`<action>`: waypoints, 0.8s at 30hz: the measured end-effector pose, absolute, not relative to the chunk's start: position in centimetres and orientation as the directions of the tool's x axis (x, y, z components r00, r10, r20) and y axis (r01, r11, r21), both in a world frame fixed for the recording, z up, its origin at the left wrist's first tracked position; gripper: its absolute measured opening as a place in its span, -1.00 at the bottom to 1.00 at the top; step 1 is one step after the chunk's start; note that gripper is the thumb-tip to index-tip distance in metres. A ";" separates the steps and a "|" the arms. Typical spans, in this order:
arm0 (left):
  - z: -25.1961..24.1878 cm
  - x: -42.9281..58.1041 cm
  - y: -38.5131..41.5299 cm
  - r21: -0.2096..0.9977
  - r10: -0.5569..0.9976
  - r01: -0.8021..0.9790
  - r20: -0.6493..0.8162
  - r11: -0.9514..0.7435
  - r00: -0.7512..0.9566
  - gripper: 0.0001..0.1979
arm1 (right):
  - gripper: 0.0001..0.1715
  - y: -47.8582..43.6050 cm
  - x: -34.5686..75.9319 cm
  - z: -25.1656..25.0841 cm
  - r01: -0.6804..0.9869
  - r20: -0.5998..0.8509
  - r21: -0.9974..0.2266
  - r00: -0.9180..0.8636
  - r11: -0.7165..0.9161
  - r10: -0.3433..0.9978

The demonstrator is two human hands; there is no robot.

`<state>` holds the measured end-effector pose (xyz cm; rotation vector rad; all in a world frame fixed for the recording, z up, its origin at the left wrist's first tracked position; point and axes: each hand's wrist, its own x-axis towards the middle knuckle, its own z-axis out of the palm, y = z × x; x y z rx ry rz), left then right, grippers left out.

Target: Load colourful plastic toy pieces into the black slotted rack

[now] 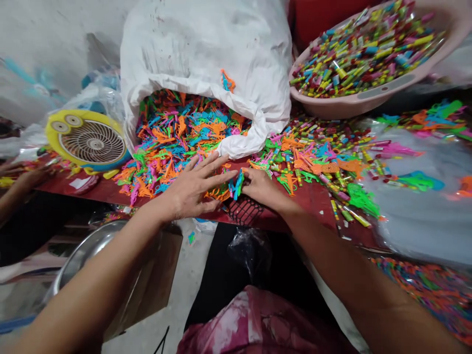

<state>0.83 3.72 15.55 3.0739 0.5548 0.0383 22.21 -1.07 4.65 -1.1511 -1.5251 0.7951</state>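
Note:
My right hand (262, 187) is closed in a pinch on small blue and green plastic pieces (236, 185), held upright above the front of the red table (306, 201). My left hand (195, 189) is open, palm down with fingers spread, and its forefinger reaches to the side of those pieces. Beneath and behind it lies a heap of bright plastic pieces (180, 128), orange, blue, green and pink, spilling from the mouth of a large white sack (206, 44). A black mesh grid (245, 211) lies at the table edge below my hands.
A yellow fan (92, 140) stands left of the sack. At the back right, a pink basin (361, 105) holds many small coloured tubes; more tubes and plastic pieces (324, 160) cover the table below. Clear plastic bags (424, 216) lie right. Another person's hand (35, 177) shows far left.

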 end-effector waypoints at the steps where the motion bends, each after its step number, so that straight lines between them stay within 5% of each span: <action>1: 15.4 1.0 3.9 0.031 0.351 0.350 0.020 -0.936 0.936 -0.24 | -0.81 -0.9 22.2 4.3 0.256 0.327 -0.912 -0.018 0.320 0.945; 7: 15.8 1.8 4.4 0.116 0.402 0.399 -0.006 -0.909 0.916 -0.20 | -0.77 0.0 23.1 2.7 0.177 0.239 -0.951 -0.091 0.252 0.967; 12: 16.0 2.3 5.1 0.307 0.447 0.399 0.104 -0.864 0.888 -0.42 | -0.75 -0.2 24.0 3.4 0.111 0.152 -0.979 -0.172 0.173 0.973; 18: 15.0 3.3 5.4 0.235 0.478 0.442 0.127 -0.866 0.869 -0.50 | -0.63 -1.7 23.9 6.1 0.006 0.176 -0.984 -0.094 0.177 0.980; 24: 14.8 3.7 5.1 0.195 0.491 0.463 0.132 -0.864 0.861 -0.56 | -0.88 -3.0 20.5 7.0 0.583 0.415 -0.772 0.160 0.253 0.896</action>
